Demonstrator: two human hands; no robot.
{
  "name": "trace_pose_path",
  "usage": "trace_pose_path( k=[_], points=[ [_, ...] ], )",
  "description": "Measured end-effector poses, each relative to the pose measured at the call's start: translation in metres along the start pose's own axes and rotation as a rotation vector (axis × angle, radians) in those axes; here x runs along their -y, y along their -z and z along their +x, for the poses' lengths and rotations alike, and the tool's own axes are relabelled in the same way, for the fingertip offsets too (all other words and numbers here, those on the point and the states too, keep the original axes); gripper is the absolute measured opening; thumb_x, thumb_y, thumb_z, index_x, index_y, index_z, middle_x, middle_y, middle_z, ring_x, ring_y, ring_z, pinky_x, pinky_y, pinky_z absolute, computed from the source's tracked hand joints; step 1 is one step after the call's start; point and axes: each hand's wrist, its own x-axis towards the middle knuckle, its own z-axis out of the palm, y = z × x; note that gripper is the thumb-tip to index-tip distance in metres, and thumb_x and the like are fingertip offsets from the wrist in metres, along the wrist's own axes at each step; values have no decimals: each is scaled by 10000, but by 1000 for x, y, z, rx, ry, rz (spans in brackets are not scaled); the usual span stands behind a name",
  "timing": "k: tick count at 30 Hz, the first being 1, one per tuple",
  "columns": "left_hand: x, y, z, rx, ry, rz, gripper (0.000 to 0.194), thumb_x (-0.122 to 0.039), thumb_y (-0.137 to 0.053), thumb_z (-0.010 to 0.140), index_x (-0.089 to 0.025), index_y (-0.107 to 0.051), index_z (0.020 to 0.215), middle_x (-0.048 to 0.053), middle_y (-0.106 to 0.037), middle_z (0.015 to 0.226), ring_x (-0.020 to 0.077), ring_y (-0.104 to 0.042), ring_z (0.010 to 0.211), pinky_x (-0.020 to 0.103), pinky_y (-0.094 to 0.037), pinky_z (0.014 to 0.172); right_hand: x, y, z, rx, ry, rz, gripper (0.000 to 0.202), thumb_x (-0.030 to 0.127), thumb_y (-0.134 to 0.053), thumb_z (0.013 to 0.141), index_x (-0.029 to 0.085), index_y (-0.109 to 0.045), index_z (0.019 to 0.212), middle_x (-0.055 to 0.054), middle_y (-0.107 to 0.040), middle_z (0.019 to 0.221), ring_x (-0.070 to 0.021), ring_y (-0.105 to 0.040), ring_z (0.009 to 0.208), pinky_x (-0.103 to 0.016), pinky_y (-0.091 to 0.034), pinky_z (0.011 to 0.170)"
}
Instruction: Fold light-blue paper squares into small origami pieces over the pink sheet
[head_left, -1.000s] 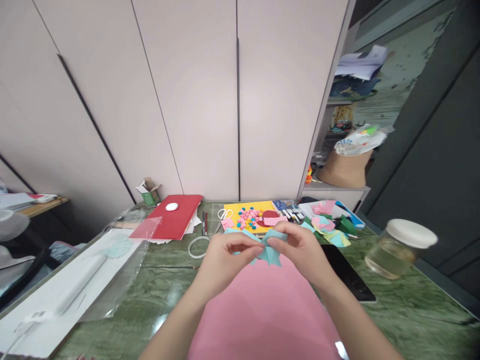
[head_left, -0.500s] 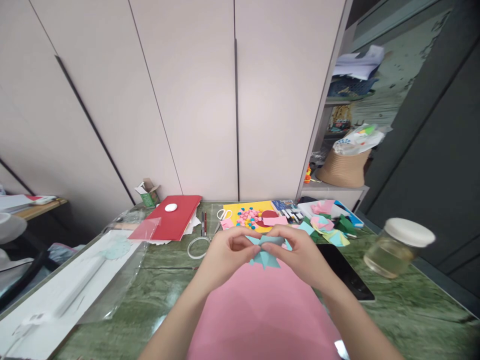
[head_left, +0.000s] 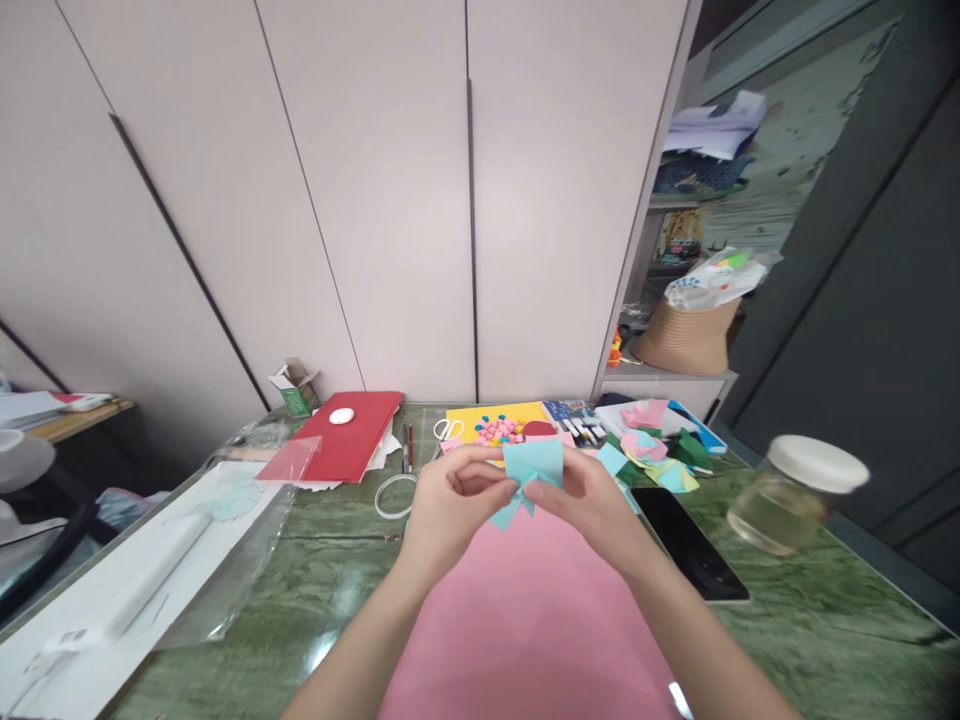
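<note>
A light blue folded paper piece [head_left: 534, 462] is held up between both hands, above a large pink sheet [head_left: 525, 620]. My left hand [head_left: 461, 505] pinches its left side between thumb and fingers. On the right side, my right hand [head_left: 589, 500] grips it, with the thumb pressed near the centre fold. A square flap stands upright at the top, and pointed tips hang below the thumbs. Behind the hands lie a yellow sheet [head_left: 461, 415] and small pink, blue and yellow balls [head_left: 499, 430].
White-handled scissors [head_left: 448, 430], pens, a tape ring [head_left: 396, 497] and a red folder [head_left: 349, 440] lie left of centre. On the right are coloured paper pieces [head_left: 649, 447], a black tablet [head_left: 690, 545] and a lidded jar [head_left: 795, 495]. Plastic-covered white sheets [head_left: 142, 560] lie far left.
The light blue paper has been turned between my fingers, so a square flap now stands up facing me. Both hands still hold it, with their fingers slightly shifted.
</note>
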Motion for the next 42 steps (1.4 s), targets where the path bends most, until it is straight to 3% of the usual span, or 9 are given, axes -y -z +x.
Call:
trace_pose_path(
  k=[8, 19, 26, 29, 32, 37, 42],
  points=[
    [4, -4, 0, 8, -1, -24, 167, -113, -696, 617, -149, -641, 770, 37, -707, 691, 139, -645, 632, 216, -499, 577, -3, -3, 1, -120, 41, -4, 117, 277, -661, 729, 207, -641, 821, 16, -635, 766, -134, -563, 721, -226, -444, 642],
    [3, -6, -2, 17, -3, -17, 117, -129, -675, 636, -151, -626, 739, 30, -673, 674, 132, -613, 629, 226, -478, 575, -5, -7, 1, -206, 19, -25, 109, 269, -683, 695, 189, -638, 753, 25, -604, 681, -124, -545, 651, -221, -453, 601],
    [1, -4, -2, 133, -3, -36, 209, -105, -633, 652, -168, -607, 849, 32, -668, 751, 141, -616, 673, 237, -473, 601, -1, -2, 3, -184, -41, -44, 139, 252, -648, 718, 177, -649, 834, -11, -658, 772, -153, -581, 701, -252, -467, 630],
    [3, 0, 0, 182, -49, -109, 115, -189, -609, 713, -157, -613, 824, 33, -669, 709, 126, -607, 646, 227, -463, 606, 2, 0, 3, -134, -36, -96, 100, 246, -642, 717, 172, -647, 783, 1, -631, 702, -143, -557, 653, -244, -448, 587],
    [4, 1, 2, 110, 0, -38, 139, -277, -609, 741, -145, -613, 695, 17, -651, 599, 99, -575, 541, 196, -441, 524, 5, 1, 3, -79, -36, -109, 90, 243, -646, 708, 167, -634, 757, 3, -612, 698, -143, -544, 661, -245, -438, 589],
    [3, -4, 3, -21, 18, -6, 157, -267, -646, 712, -145, -619, 617, -21, -615, 531, 69, -543, 488, 168, -450, 498, 2, -1, 3, -98, -36, -76, 123, 274, -651, 717, 169, -596, 752, 19, -562, 681, -123, -515, 644, -226, -421, 576],
    [9, -8, 2, -3, 79, -130, 132, -265, -663, 698, -146, -608, 684, -15, -635, 608, 97, -597, 573, 227, -518, 598, -4, -4, 5, -154, -18, 9, 160, 289, -642, 732, 190, -535, 799, 20, -547, 741, -128, -526, 684, -232, -425, 601]
  ],
)
